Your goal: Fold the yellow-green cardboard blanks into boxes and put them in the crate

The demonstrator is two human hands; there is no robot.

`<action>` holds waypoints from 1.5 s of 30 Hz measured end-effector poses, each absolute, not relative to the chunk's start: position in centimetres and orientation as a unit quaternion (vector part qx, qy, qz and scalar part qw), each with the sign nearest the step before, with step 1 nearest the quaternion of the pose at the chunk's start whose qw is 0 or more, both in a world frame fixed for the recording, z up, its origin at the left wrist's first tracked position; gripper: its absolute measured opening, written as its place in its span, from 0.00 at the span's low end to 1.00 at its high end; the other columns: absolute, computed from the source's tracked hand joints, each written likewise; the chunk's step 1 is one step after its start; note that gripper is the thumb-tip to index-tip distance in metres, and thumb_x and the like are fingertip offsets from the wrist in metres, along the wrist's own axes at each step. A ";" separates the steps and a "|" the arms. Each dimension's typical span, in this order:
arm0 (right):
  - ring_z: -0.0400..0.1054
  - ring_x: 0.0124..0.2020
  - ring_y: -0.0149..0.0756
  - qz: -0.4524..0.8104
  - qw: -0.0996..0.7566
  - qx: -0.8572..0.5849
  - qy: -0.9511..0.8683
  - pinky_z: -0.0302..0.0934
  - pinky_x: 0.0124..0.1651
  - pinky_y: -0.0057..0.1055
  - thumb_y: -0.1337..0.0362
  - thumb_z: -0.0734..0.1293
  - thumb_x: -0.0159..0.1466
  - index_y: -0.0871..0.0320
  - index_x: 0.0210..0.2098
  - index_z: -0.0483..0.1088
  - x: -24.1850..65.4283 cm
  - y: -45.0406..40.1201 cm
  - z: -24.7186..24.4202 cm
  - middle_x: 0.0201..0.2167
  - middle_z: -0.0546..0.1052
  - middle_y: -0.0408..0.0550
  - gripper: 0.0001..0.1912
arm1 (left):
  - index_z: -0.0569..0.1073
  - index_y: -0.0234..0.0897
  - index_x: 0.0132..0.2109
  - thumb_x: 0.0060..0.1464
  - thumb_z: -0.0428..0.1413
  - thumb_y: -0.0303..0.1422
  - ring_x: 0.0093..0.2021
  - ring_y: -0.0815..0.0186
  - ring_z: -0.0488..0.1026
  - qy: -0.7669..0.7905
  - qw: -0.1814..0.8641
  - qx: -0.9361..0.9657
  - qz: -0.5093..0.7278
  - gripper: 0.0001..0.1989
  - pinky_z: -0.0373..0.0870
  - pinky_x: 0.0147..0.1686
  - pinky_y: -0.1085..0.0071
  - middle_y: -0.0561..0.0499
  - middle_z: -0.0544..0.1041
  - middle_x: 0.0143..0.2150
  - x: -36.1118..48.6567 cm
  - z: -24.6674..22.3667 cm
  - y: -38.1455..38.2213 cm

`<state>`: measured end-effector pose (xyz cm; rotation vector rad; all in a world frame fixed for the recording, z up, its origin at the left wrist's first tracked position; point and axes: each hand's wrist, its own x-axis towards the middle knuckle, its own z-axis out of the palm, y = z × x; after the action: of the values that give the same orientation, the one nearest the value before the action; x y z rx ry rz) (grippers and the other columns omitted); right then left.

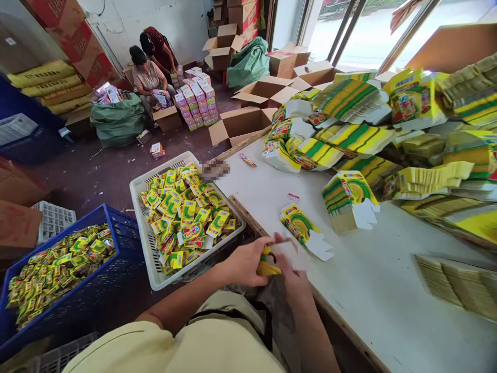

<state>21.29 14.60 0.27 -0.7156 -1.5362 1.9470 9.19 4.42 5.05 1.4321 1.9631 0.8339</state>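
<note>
Close to my body, over the table's wooden edge, both hands are on one small yellow carton (267,268) with white flaps, blurred by motion. My left hand (246,261) is closed around its yellow body. The fingers of my right hand (295,277) pinch it near the white flap end. Just beyond them a flattened yellow-green carton (301,228) lies on the white table (373,280). Left of my hands stands a white basket (157,277) heaped with small filled yellow cartons (188,210).
A blue crate (128,243) of small yellow packets (66,269) stands at left. Stacks of flat cartons (349,191) cover the table's far right. Open cardboard boxes (243,124) and a green sack (120,119) sit on the floor. Two people (151,72) work at the back.
</note>
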 end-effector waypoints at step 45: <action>0.70 0.58 0.52 0.553 0.231 -0.187 -0.778 0.64 0.60 0.53 0.54 0.70 0.60 0.52 0.41 0.79 22.8 17.2 -0.1 0.58 0.73 0.55 0.13 | 0.75 0.37 0.52 0.41 0.64 0.40 0.46 0.55 0.77 0.768 0.224 0.553 0.234 0.29 0.72 0.47 0.64 0.45 0.79 0.47 6.1 6.2 5.0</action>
<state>22.83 17.24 -0.09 -0.5138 -2.1406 1.5213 6.11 4.95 6.23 1.5270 2.1193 0.6449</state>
